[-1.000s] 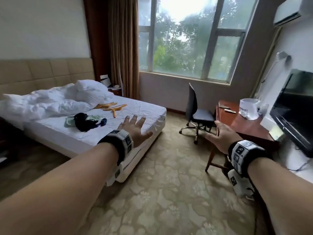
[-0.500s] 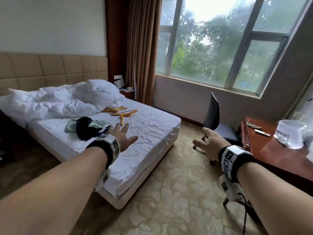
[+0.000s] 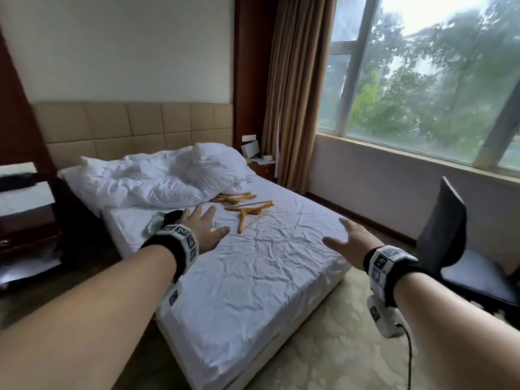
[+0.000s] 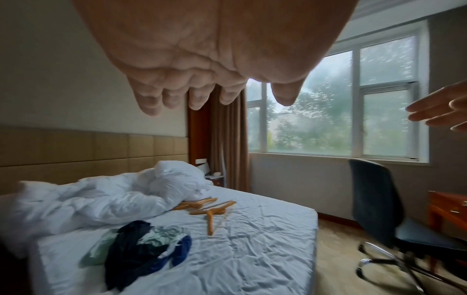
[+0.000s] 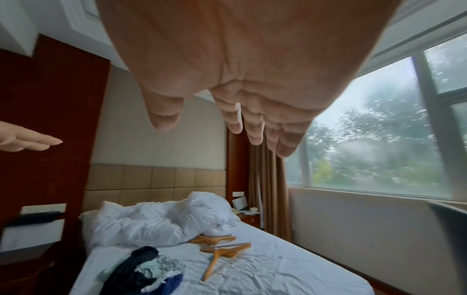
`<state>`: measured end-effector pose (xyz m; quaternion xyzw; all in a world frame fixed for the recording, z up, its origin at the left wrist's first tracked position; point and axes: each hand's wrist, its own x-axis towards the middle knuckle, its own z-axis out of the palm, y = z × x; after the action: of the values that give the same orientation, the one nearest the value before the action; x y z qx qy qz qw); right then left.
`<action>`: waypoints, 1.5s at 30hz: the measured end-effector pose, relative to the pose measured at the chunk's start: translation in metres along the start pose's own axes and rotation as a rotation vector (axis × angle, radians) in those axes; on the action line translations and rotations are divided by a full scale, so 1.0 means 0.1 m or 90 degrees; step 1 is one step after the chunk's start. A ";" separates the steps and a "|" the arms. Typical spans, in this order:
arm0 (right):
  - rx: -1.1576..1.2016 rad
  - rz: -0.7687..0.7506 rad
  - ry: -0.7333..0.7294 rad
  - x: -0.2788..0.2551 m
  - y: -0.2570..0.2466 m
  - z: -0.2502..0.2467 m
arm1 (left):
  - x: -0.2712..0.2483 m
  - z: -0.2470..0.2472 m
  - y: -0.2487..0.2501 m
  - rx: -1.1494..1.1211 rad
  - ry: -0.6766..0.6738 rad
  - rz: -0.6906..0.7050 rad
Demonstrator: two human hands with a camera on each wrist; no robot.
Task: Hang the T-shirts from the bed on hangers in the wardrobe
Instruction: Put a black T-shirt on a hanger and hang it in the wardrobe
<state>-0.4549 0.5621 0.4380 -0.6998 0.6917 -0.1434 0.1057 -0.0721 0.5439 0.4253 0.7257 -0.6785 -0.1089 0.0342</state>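
Observation:
A heap of T-shirts (image 4: 141, 249), black, pale green and blue, lies on the white bed (image 3: 253, 277) near its left side; the heap (image 5: 149, 271) also shows in the right wrist view. Several wooden hangers (image 3: 244, 206) lie beyond it near the duvet, also seen as hangers (image 4: 209, 209) and hangers (image 5: 220, 247). My left hand (image 3: 202, 229) is held out open above the bed, in front of the heap and mostly hiding it in the head view. My right hand (image 3: 349, 237) is open over the bed's right edge. Both hold nothing. No wardrobe is in view.
A crumpled white duvet (image 3: 163, 178) covers the head of the bed. A dark office chair (image 3: 450, 243) stands at the right by the window wall. A bedside table (image 3: 261, 167) sits by the brown curtain (image 3: 295, 94). Patterned carpet (image 3: 337, 347) lies between bed and chair.
The view has swung left and closer to the bed; the desk has left the frame. Both hands stay open and now reach over the mattress.

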 end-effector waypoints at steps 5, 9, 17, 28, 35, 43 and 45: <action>0.000 -0.116 -0.051 1.43 -0.33 0.08 | 0.68 -0.29 -0.24 -0.027 0.026 -0.128; -0.008 -0.192 -0.109 2.25 -0.70 0.32 | 1.16 -0.21 -0.55 -0.063 0.045 -0.176; -0.021 -0.266 -0.201 3.58 -1.58 1.05 | 1.91 -0.15 -1.17 -0.127 0.033 -0.310; -0.055 -0.349 -0.226 5.05 -2.75 1.59 | 3.13 -0.30 -2.01 -0.199 0.056 -0.372; -0.129 -0.423 -0.269 5.84 -3.32 2.23 | 3.64 -0.04 -2.54 -0.240 0.064 -0.436; -0.204 -0.506 -0.357 7.11 -3.88 3.26 | 4.47 0.35 -2.96 -0.267 0.046 -0.571; -0.196 -0.506 -0.397 7.47 -3.93 3.68 | 4.78 0.57 -3.03 -0.271 0.015 -0.602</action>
<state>0.0434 -0.1947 0.2698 -0.9251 0.3213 0.1459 0.1402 0.2392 0.0989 0.2562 0.9310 -0.2391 -0.2400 0.1356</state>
